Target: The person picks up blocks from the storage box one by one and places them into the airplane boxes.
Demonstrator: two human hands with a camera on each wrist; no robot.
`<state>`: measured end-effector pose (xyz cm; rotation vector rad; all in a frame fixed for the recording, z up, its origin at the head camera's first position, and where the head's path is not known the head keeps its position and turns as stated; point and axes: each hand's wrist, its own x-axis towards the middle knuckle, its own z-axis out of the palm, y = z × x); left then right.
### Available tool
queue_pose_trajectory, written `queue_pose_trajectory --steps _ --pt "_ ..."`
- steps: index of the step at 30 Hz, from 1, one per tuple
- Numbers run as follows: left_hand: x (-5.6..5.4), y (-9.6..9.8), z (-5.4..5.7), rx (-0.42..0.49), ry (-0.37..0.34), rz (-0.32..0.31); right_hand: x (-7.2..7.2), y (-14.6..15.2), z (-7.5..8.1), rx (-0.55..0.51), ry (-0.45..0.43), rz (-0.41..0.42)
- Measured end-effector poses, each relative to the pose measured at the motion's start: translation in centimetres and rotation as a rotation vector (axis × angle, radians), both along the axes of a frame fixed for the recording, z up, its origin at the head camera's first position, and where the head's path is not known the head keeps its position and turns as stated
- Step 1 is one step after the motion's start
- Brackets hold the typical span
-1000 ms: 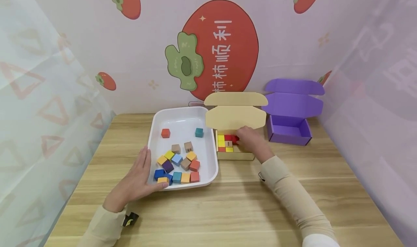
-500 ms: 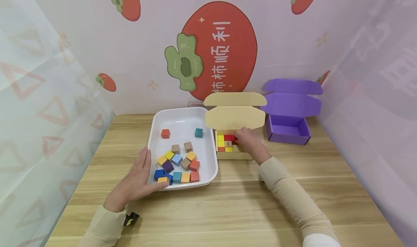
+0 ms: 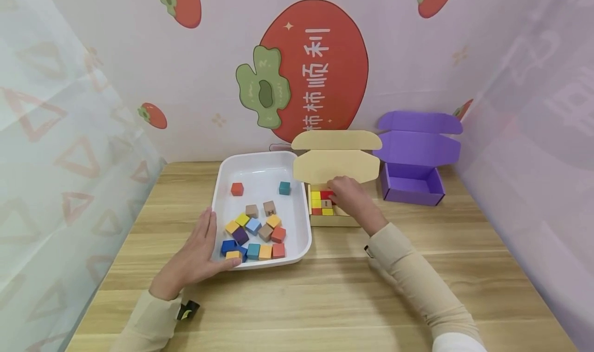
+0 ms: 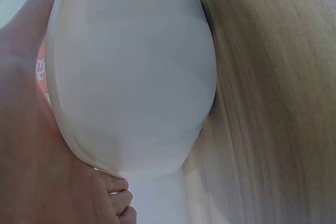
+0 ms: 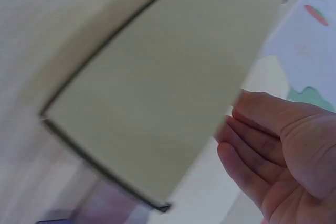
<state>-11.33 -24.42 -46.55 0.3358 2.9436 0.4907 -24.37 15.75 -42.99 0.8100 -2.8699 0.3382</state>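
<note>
My left hand (image 3: 192,256) lies along the left side of the white tray (image 3: 297,256), fingers straight against its outer wall and thumb over the front rim. In the left wrist view, the tray's white outer wall (image 4: 136,77) fills the middle beside the palm. Cubes in several colours, such as a dark purple cube (image 3: 240,235) and a red cube (image 3: 237,189), lie in the tray. My right hand (image 3: 355,200) is over the open tan box (image 3: 336,221), which holds yellow, red and wood-coloured cubes. Its fingers are loosely bent in the right wrist view, with no cube visible between them; the hand hides the box's right part.
An open purple box (image 3: 413,192) stands to the right of the tan box, with no cubes visible in it. The tan box's lid (image 3: 336,164) stands up at the back, near the patterned wall cloth. Wooden table surface (image 3: 297,311) stretches across the front.
My right hand has shifted slightly left and towards the back over the tan box, now covering more of its red cubes. The left hand and the tray have stayed in place.
</note>
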Motion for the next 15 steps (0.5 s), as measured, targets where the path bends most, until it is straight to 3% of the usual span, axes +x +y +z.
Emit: queue_pose_trajectory --steps 8,15 --pt "0.0 0.0 0.1 0.002 0.004 -0.004 2.2 -3.5 3.1 -0.036 -0.070 0.184" --pt "0.0 0.0 0.0 -0.001 0.006 -0.008 3.6 -7.2 2.6 0.006 -0.257 0.313"
